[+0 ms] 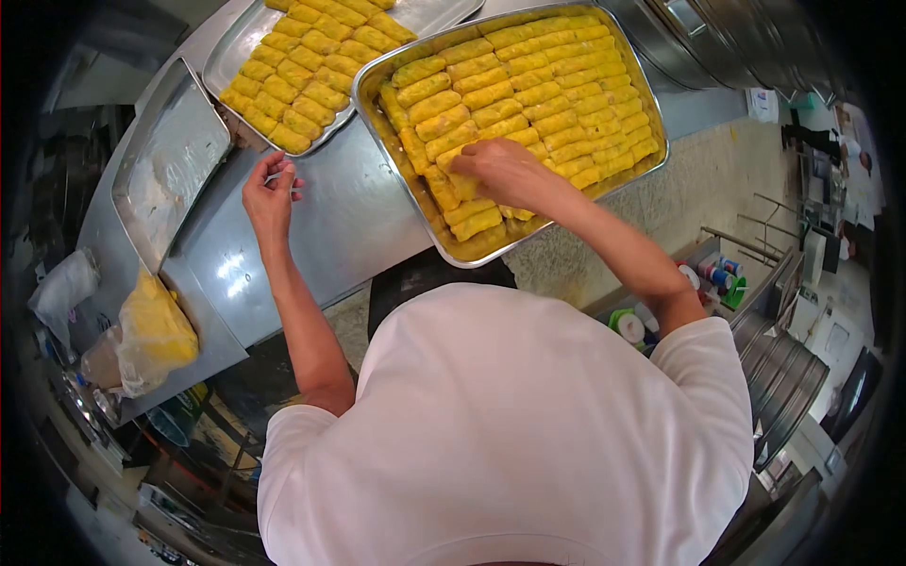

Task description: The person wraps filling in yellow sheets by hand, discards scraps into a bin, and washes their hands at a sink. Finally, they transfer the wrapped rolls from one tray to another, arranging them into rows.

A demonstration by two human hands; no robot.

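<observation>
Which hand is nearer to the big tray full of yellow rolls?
Right. The right hand is inside the big tray, touching the yellow rolls. The left hand hangs over the steel table, apart from it.

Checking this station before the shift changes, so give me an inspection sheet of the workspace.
Surface: steel table, bare in the middle.
Job's things: large tray packed with yellow rolls; second tray partly filled.
Clutter: empty tray; plastic bags at the table's end.
Hands: right hand on a roll in the large tray; left hand raised over the table, fingers pinched.
Cables: nothing seen.
Surroundings: containers on a lower shelf.
</observation>
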